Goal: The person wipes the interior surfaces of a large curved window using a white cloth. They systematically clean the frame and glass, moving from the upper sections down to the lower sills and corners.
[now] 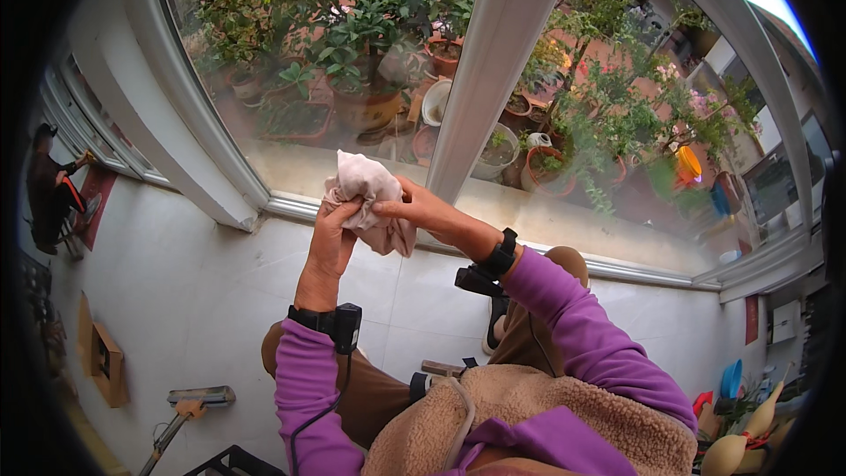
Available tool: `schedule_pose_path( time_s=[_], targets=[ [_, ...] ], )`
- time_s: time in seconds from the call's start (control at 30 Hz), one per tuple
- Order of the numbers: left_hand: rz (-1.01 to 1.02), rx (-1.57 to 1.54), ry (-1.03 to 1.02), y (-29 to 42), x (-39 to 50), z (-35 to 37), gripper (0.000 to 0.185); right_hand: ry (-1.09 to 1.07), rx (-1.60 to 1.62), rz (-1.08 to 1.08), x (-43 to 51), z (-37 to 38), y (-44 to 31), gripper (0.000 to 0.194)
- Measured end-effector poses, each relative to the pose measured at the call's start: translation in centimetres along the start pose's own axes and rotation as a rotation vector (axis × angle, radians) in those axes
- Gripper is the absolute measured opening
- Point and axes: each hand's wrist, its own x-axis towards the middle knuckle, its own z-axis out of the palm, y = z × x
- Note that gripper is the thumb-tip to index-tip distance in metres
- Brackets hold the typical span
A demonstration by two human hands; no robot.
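Observation:
Both hands grip a crumpled pale pink cloth (367, 195) in front of a large window. My left hand (328, 241) pinches its lower left side, thumb on top. From the right, my right hand (423, 207) grasps the bunched fabric with the thumb across it. Behind the cloth, the glass pane (317, 139) is hazy and smudged in places. Along its bottom runs a metal window track (294, 207), and a thick white mullion (489, 59) divides the panes.
A mop with a flat head (201, 396) and an open cardboard box (106, 363) are on the tiled floor at left. Far left, another person (56, 185) sits by a window. Dried gourds (724, 456) lie at lower right. Potted plants (367, 99) stand beyond the glass.

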Motion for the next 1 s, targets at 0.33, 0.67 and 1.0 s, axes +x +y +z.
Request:
schedule_pose_path(
  time_s=[0.33,0.67,1.0],
  targets=[
    [0.228,0.422,0.074,-2.8,0.8,1.6,0.099,0.379,-0.63,-0.441,-0.5,0.3,1.3,0.068],
    [0.084,-0.055,0.498,-0.5,0.1,-2.2,0.047,0.074,-0.225,0.096,-2.4,-0.4,17.0,0.067],
    [0.062,-0.205,0.66,3.0,-3.0,-2.7,0.061,-1.45,-0.005,1.066,-18.7,4.0,39.6,0.056]
  ],
)
